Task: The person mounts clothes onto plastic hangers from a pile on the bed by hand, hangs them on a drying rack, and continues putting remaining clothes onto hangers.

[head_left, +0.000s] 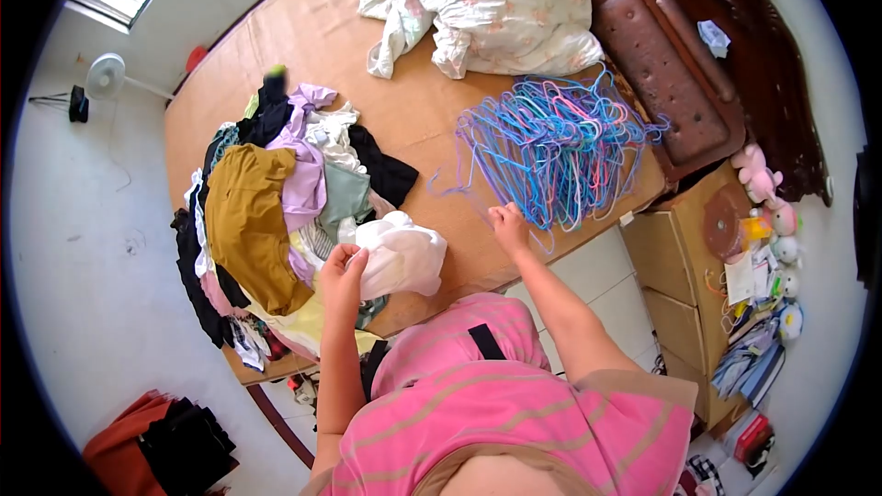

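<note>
My left hand is closed on the edge of a white garment, which hangs bunched over the bed board's near edge. My right hand has its fingers pinched around a thin purple-blue hanger at the near left side of a big pile of hangers. The pile is tangled, in blue, purple and pink. Close by my left hand lies a heap of clothes, with a mustard garment, a lilac garment, a grey-green garment and a black garment.
A pale floral quilted cloth lies at the far side of the board. Brown cushioned seating and a wooden cabinet with soft toys stand right. A white fan is at left, dark folded fabric below.
</note>
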The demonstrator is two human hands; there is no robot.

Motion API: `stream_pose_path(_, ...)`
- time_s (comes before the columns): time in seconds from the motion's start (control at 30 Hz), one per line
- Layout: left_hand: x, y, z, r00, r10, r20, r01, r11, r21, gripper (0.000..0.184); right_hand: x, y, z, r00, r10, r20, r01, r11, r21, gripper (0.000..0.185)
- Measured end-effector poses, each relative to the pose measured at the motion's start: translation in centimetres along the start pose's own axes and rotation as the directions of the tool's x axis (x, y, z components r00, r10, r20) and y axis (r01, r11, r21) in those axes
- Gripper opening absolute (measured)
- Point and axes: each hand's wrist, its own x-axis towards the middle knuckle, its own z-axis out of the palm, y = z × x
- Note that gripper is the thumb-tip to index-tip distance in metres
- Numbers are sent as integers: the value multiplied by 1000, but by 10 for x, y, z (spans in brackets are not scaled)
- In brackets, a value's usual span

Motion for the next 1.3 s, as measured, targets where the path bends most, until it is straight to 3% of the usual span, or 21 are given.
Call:
stream_pose_path(0.07,0,4,-3,999,-24,26,25,998,-57,11,9,13,16,994,52,92,-54,998,18,21)
stream_pose_path(0.17,0,8,-10,997,-15,73,28,984,-176,11,16,-8,14,996,86,-36,-85,996,18,18)
stream_pose_path(0.3,-5,13,-28,999,14,49,-3,974,-228,13,13,-12,18,1000,16,21,-17,1000,20,18)
stream_pose_path(0.4,-14,21,-43,999,31,30,-22,967,-252,12,-2,8,41,992,11,123,-7,999,-35,18)
stream_pose_path(0.47,-19,20,-55,1000,26,11,-22,961,-276,11,-15,14,51,946,105,305,-36,974,-223,22)
stream_pose_path(0.5,-23,23,-59,1000,24,2,-23,962,-271,11,-20,20,57,944,107,313,-37,975,-220,22)
stream_pose_path(0.57,-29,23,-66,1000,20,-18,-24,969,-247,10,-29,35,75,837,297,460,-109,914,-391,35)
stream_pose_path(0.7,-42,24,-76,996,-34,-79,15,973,-232,8,-43,47,102,792,343,505,-138,906,-399,43)
stream_pose_path(0.77,-47,28,-79,990,-79,-119,51,975,-216,8,-43,47,111,773,334,539,-65,887,-457,50)
stream_pose_path(0.87,-47,27,-82,985,-111,-129,87,981,-174,9,-50,50,126,818,388,425,-101,824,-557,49)
stream_pose_path(1.0,-37,17,-83,985,-123,-122,96,974,-207,11,-40,37,119,760,532,374,-231,758,-610,39)
stream_pose_path(1.07,-31,14,-81,986,-121,-112,93,969,-229,12,-33,31,100,924,266,274,-93,852,-515,27)
stream_pose_path(1.1,-27,11,-82,989,-108,-102,79,965,-250,11,-30,25,90,929,261,263,-90,847,-524,27)
stream_pose_path(1.17,-22,13,-81,994,-73,-81,46,954,-298,10,-28,10,70,990,-141,12,139,956,-258,16)
stream_pose_path(1.3,-1,4,-83,992,-22,-122,-25,929,-370,11,-31,-55,11,978,-183,-100,161,968,-194,22)
